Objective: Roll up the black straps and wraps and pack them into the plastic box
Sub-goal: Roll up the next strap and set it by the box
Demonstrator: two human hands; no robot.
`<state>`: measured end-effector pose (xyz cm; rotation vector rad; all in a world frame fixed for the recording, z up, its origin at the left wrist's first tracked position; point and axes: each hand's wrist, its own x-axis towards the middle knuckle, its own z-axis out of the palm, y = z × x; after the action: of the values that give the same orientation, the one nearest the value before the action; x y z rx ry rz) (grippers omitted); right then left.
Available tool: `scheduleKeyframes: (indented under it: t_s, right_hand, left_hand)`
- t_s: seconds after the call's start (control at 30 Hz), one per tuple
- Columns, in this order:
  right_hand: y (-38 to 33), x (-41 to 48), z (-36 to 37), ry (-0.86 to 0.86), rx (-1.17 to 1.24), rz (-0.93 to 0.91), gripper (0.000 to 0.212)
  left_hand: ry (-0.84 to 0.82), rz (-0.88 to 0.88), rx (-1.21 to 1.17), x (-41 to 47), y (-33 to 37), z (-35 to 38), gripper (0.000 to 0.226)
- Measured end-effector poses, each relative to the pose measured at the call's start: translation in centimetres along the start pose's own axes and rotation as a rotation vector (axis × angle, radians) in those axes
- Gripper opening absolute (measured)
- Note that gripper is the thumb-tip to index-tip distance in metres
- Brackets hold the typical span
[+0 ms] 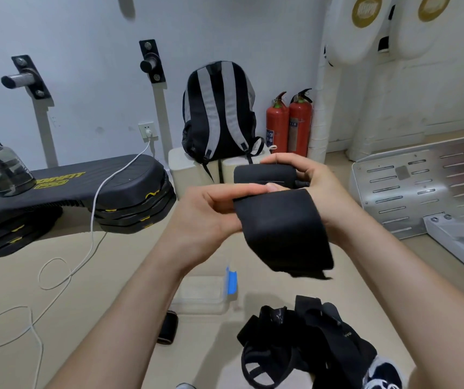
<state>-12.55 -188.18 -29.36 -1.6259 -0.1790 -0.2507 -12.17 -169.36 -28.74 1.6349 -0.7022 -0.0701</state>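
Both hands hold one wide black wrap (284, 226) at chest height. My right hand (303, 175) grips its rolled end, a thick black roll (264, 175). My left hand (211, 211) pinches the flat part just below the roll, thumb on top. The loose tail hangs down to the right. On the floor below lies a clear plastic box (199, 293) with a blue latch (232, 280), partly hidden by my left forearm. A tangled pile of black straps (303, 341) lies at the lower right. A small rolled black wrap (168, 327) rests left of the box.
A black stepper platform (84, 183) with a water jug (0, 169) stands at left, and a white cable (65, 273) trails across the floor. A backpack (219, 113) sits on white blocks ahead, two red fire extinguishers (288, 124) beside it. A metal footplate (421, 189) is at right.
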Motion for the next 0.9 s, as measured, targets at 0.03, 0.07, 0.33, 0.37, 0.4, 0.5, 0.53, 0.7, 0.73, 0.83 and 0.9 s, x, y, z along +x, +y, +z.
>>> scheduleKeyframes:
  t_s: [0.03, 0.07, 0.33, 0.37, 0.4, 0.5, 0.53, 0.7, 0.73, 0.83, 0.9]
  right_hand:
    - [-0.1, -0.1, 0.2, -0.014, -0.002, 0.027, 0.037]
    - [-0.1, -0.1, 0.4, -0.027, 0.010, 0.065, 0.039]
    - [-0.2, -0.5, 1.7, -0.100, 0.085, 0.186, 0.034]
    - [-0.2, -0.6, 1.7, -0.105, 0.080, 0.197, 0.029]
    - [-0.2, -0.6, 1.6, -0.105, 0.065, 0.205, 0.027]
    - [-0.6, -0.6, 1.5, -0.120, 0.041, 0.203, 0.033]
    - [-0.7, -0.7, 1.5, -0.137, 0.043, 0.208, 0.034]
    - [-1.0, -1.2, 1.3, -0.282, 0.168, 0.216, 0.028]
    - [-1.1, -1.3, 1.3, -0.312, 0.192, 0.222, 0.025]
    - [-0.7, -1.2, 1.8, -0.271, 0.095, 0.200, 0.020]
    - [-0.3, -1.1, 2.1, -0.181, -0.017, 0.173, 0.026]
  left_hand:
    - [0.076, 0.041, 0.064, 0.1, 0.0, -0.2, 0.033]
    - [0.149, 0.055, 0.109, 0.4, -0.2, -0.4, 0.028]
    - [0.292, -0.074, 0.096, 2.0, -1.8, -0.2, 0.036]
    - [0.296, -0.069, 0.090, 1.5, -1.8, 0.0, 0.040]
    - [0.299, -0.075, 0.075, 1.2, -1.8, 0.2, 0.040]
    - [0.354, -0.153, 0.035, 1.5, -1.9, 0.1, 0.032]
    - [0.370, -0.185, 0.017, 1.7, -2.0, 0.0, 0.027]
    - [0.426, -0.251, -0.118, 1.6, -2.3, 0.6, 0.009]
    - [0.435, -0.254, -0.134, 1.6, -2.3, 0.7, 0.010]
    - [0.424, -0.203, -0.070, 1.5, -2.8, 0.9, 0.011]
    - [0.400, -0.208, -0.057, 1.6, -2.9, 0.8, 0.023]
